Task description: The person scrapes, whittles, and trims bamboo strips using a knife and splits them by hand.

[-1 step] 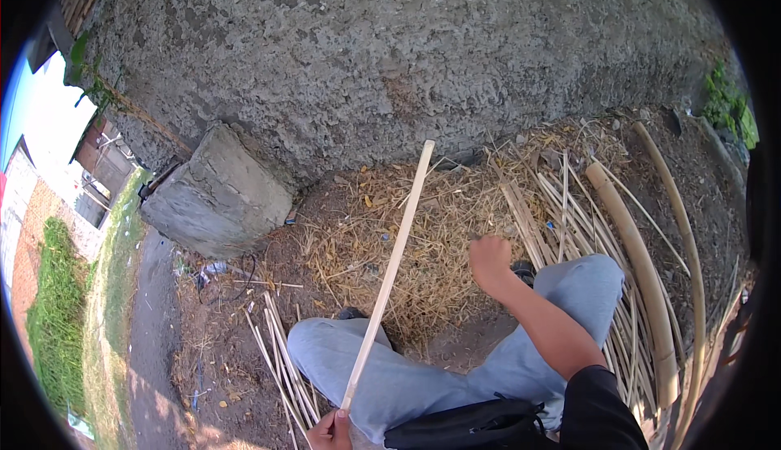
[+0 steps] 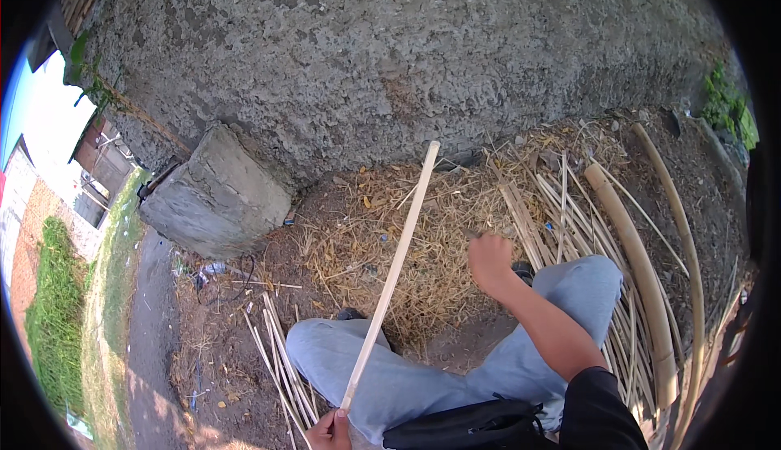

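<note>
Head view is showing me my left hand point(image 2: 329, 432) gripping the pale stick point(image 2: 392, 271), slanting away from those fingers toward the wall point(image 2: 390, 51), while my right hand point(image 2: 490, 261) is hovering fisted over straw point(image 2: 423, 238), apparently empty, more strips point(image 2: 561, 206) lying beyond unworked.

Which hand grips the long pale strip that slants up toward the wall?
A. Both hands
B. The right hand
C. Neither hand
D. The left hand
D. The left hand closes round the bottom end of the strip, while the right hand is a fist off to its side, apart from it.

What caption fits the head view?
Seated person's left hand grips a bamboo strip; right hand reaches over straw.
</note>
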The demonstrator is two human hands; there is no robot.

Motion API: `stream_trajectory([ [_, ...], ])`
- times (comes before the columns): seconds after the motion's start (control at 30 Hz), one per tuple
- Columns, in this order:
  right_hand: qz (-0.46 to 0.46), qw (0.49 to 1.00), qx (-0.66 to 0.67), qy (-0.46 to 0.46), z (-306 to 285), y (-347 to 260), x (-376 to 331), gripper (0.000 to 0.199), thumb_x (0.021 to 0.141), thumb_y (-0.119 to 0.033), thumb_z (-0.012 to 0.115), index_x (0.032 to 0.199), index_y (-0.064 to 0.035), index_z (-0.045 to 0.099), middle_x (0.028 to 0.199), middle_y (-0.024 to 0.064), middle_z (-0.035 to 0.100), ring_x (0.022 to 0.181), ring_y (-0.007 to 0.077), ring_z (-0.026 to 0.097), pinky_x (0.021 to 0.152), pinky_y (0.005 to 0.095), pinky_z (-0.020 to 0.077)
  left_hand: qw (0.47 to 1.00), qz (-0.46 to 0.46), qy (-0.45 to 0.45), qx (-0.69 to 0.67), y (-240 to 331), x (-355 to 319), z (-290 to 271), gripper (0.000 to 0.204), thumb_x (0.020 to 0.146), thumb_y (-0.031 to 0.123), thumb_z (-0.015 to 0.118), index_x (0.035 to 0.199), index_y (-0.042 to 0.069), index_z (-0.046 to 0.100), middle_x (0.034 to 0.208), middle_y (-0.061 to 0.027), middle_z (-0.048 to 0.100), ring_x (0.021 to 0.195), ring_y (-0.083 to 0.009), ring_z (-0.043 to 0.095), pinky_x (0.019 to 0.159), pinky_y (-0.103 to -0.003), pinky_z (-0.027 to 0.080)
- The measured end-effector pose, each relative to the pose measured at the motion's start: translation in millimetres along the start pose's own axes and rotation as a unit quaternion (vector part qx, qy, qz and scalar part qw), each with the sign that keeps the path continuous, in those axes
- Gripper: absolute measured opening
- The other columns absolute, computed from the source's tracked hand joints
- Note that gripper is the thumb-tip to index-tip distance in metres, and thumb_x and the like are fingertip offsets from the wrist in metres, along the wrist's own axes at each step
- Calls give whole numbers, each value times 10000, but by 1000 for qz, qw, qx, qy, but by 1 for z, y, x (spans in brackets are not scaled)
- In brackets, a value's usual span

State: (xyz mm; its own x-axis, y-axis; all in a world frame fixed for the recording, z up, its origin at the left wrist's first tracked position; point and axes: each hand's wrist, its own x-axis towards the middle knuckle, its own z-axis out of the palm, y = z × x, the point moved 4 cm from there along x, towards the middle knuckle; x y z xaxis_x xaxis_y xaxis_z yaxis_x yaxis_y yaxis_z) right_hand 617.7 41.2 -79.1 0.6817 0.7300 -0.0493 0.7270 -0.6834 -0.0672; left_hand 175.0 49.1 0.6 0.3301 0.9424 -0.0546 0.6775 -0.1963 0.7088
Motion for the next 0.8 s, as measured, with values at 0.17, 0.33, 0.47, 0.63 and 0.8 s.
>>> stream_trajectory([
  [0.17, 33, 981, 160, 101, -51, 19, -22, 230, 873, -208, 656, 1006, -25, 697, 907, 202, 686, 839, 379, 694, 705, 484, 540, 1000, -3, -14, -25, 5, 5, 14, 293, 980, 258, 582, 1019, -12, 690, 650, 30, 489, 639, -67, 430, 555, -273, 382],
  [0.33, 87, 957, 224, 160, -82, 51, -19, 285, 898, -232, 643, 1112, -51, 695, 881, 222, 690, 819, 401, 679, 725, 506, 529, 995, -29, -29, -86, 9, 19, 32, 291, 967, 258, 610, 1011, -19, 691, 658, 35, 526, 635, -76, 476, 574, -279, 409],
  [0.47, 47, 900, 297, 314, -98, 59, -21, 243, 912, -234, 647, 985, -6, 684, 764, 172, 672, 665, 354, 660, 601, 431, 495, 995, 37, 36, -88, 24, 29, 43, 296, 983, 269, 605, 901, -1, 692, 650, 58, 516, 607, -60, 451, 543, -254, 365],
  [0.63, 9, 848, 447, 284, -108, 50, -27, 244, 910, -192, 654, 1011, 29, 674, 697, 164, 626, 575, 273, 565, 573, 377, 431, 991, 77, 17, -111, 32, 44, 51, 320, 1015, 254, 578, 960, -44, 681, 589, 26, 463, 527, -45, 393, 484, -239, 312],
  [0.8, 32, 822, 501, 268, -103, 53, -25, 275, 908, -176, 667, 1080, 38, 686, 703, 132, 630, 587, 177, 525, 576, 342, 423, 991, 35, 2, -128, 38, 46, 50, 293, 995, 241, 616, 984, -40, 700, 634, 22, 529, 605, -40, 445, 542, -226, 357],
])
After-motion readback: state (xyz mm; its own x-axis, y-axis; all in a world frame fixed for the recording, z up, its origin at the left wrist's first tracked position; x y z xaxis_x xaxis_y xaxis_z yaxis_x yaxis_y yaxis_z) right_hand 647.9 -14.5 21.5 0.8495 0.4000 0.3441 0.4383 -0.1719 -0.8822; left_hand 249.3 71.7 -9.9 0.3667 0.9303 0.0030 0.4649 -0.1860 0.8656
